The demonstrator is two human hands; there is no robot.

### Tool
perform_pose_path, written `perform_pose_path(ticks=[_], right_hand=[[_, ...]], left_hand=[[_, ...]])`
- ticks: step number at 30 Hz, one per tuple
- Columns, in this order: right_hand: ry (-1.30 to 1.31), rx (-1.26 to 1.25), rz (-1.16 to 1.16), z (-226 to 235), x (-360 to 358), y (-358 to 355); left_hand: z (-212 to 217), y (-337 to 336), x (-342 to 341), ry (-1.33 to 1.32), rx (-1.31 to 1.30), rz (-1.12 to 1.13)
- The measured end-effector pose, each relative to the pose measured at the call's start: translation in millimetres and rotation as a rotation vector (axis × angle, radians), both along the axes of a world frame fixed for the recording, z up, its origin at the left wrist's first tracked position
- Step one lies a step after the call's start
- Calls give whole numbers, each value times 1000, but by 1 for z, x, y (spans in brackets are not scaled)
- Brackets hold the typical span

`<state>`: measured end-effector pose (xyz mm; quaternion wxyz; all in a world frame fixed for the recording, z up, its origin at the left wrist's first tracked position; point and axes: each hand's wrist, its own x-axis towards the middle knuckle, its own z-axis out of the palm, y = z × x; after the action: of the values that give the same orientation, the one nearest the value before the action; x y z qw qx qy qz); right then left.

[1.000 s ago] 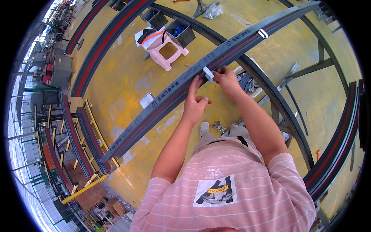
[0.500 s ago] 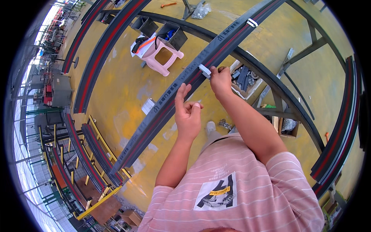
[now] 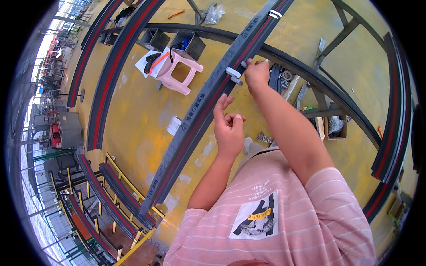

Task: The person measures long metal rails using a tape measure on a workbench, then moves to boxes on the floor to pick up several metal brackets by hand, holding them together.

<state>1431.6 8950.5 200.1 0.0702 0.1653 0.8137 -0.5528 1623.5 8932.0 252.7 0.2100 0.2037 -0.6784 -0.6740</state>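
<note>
A long grey profile bar (image 3: 194, 111) with dark red stripes runs slantwise in front of me. A silver metal clip (image 3: 233, 72) sits across it, and a second pale clip (image 3: 275, 14) is farther along. My right hand (image 3: 257, 76) is closed at the bar's right edge, just beyond the nearer clip. A small silvery piece (image 3: 243, 64) shows at its fingertips; its exact kind cannot be made out. My left hand (image 3: 229, 126) hovers by the bar's near side below the clip, fingers loosely bent and apart, holding nothing.
A pink stool (image 3: 179, 73) beyond the bar bears a black tool, an orange item and paper. Grey bins (image 3: 195, 46) stand behind it. A dark curved beam (image 3: 310, 68) passes under the bar. More striped profiles (image 3: 116, 62) lie left and right. A box of parts (image 3: 336, 127) is on the floor.
My right hand has moved off the nearer clip, up along the bar and slightly away from it. My left hand keeps its pose near the bar. The whole view has shifted.
</note>
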Motion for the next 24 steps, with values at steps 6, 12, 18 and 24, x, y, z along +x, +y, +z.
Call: perform_pose_path(ticks=[6,12,18,24], right_hand=[[86,-3,-22,-11,-69,34],[649,479,279,-21,-43,29],[542,668,153,-12,-143,41],[453,111,100,3,-109,50]], left_hand=[[-21,-7,21,-102,16,2],[-49,-13,43,-238,1,-15],[-50,-6,55,-284,-50,-43],[26,-27,19,-109,-824,-21]])
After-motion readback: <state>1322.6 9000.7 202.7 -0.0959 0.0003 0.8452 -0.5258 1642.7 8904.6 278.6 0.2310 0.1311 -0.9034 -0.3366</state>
